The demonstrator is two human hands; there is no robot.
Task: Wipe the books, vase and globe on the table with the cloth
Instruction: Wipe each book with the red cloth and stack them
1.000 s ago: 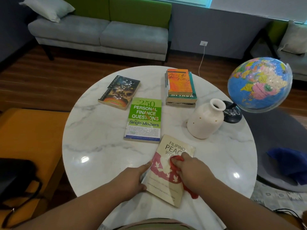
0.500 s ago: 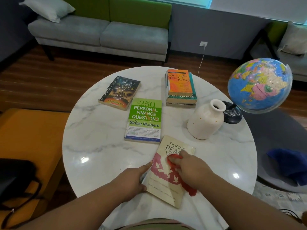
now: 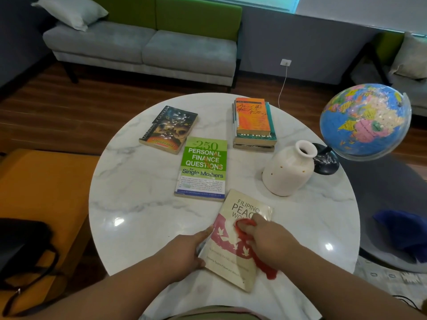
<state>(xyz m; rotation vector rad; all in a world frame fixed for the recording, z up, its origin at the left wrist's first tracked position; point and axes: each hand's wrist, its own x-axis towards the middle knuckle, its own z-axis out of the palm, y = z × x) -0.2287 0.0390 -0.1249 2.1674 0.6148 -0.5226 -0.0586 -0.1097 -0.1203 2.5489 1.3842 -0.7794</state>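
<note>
My right hand (image 3: pixel 269 241) grips a red cloth (image 3: pixel 265 266) and presses it on the cover of a cream and red book (image 3: pixel 233 250) at the near edge of the round marble table (image 3: pixel 138 204). My left hand (image 3: pixel 184 252) holds that book's left edge. Farther back lie a green finance book (image 3: pixel 202 168), a dark paperback (image 3: pixel 169 129) and a stack of books (image 3: pixel 253 124) with an orange one on top. A white vase (image 3: pixel 288 172) stands to the right, and beside it a blue globe (image 3: pixel 365 121) on a black base.
An orange seat (image 3: pixel 39 192) with a black bag (image 3: pixel 20 248) is at the left. A grey and green sofa (image 3: pixel 143 45) stands behind the table. A grey beanbag with a blue cloth (image 3: pixel 402 229) sits at the right.
My right hand has slid the red cloth a little up the book's cover, toward the title. My left hand stays on the book's left edge.
</note>
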